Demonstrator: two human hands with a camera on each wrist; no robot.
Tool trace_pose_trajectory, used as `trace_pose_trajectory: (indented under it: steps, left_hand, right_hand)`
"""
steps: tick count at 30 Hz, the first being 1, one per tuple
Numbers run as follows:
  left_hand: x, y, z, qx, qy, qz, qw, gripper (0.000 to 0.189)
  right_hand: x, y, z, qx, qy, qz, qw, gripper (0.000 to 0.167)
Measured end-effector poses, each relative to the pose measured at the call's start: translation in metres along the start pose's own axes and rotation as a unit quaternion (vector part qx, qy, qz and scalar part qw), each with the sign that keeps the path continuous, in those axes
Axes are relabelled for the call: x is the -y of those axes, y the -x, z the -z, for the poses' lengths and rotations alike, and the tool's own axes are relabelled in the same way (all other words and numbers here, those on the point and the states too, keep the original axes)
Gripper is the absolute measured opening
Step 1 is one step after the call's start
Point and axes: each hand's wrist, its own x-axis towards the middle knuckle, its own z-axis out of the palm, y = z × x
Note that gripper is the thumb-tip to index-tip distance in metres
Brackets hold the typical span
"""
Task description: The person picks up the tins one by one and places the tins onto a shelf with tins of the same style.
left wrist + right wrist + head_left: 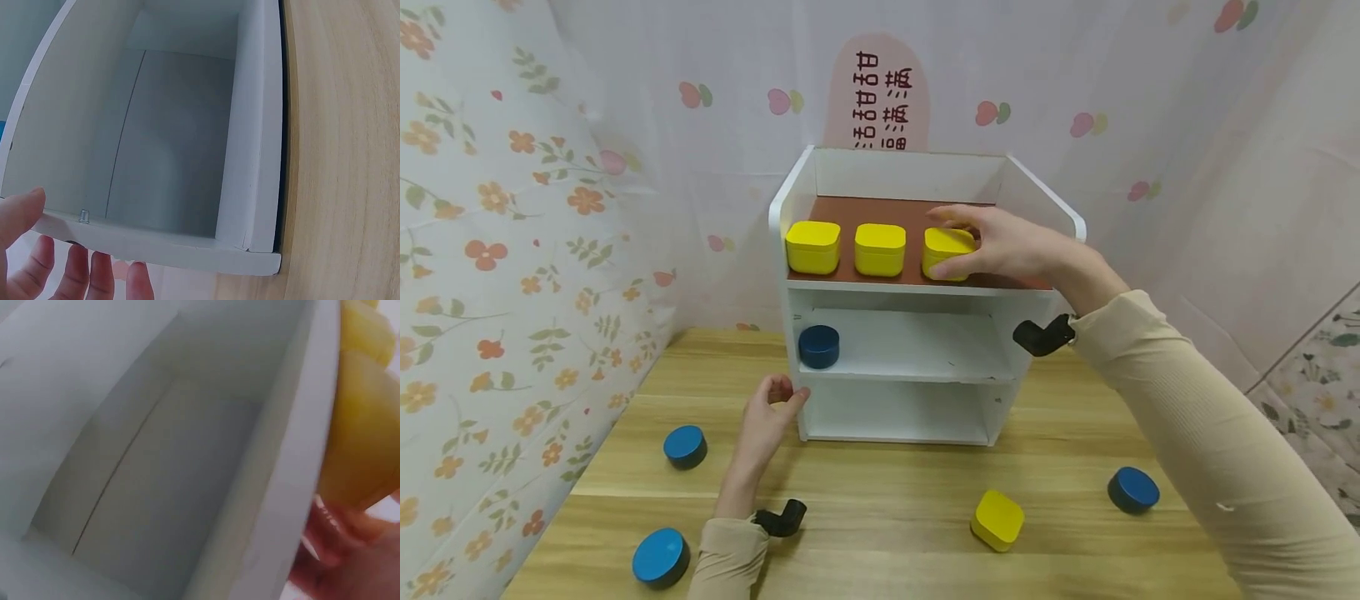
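Note:
A small white shelf unit [910, 410] has a brown top surface bearing a row of yellow boxes with rounded corners. My right hand [1011, 243] grips the rightmost yellow box [946, 242] between thumb and fingers, on the top near its front edge. To its left stand the middle yellow box [880, 250] and the left yellow box [813, 247]. My left hand [767, 421] holds the unit's left side panel low down; in the left wrist view the thumb [24, 212] lies on the panel's edge, fingers along its outer side. A dark blue round box [818, 347] sits at the left of the middle shelf.
Another yellow box [997, 521] lies on the wooden table [880, 517] at front right. One blue round box [1132, 490] is farther right. On the left are two more, a rear blue round box [685, 447] and a front blue round box [661, 557]. Patterned curtain [700, 183] hangs behind.

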Motion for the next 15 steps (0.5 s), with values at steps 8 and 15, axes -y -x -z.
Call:
trace_pose_trajectory:
  steps: [8, 15]
  left_hand:
    - [-0.001, 0.002, 0.000, -0.005, -0.003, -0.013, 0.9999, 0.035]
    - [0.004, 0.000, -0.001, -0.004, 0.003, -0.027, 0.9996, 0.036]
  right_hand:
    - [0.013, 0.024, -0.007, -0.129, -0.042, 0.042, 0.9899, 0.065]
    - [0.015, 0.051, -0.035, -0.227, -0.042, 0.101, 0.9678, 0.045]
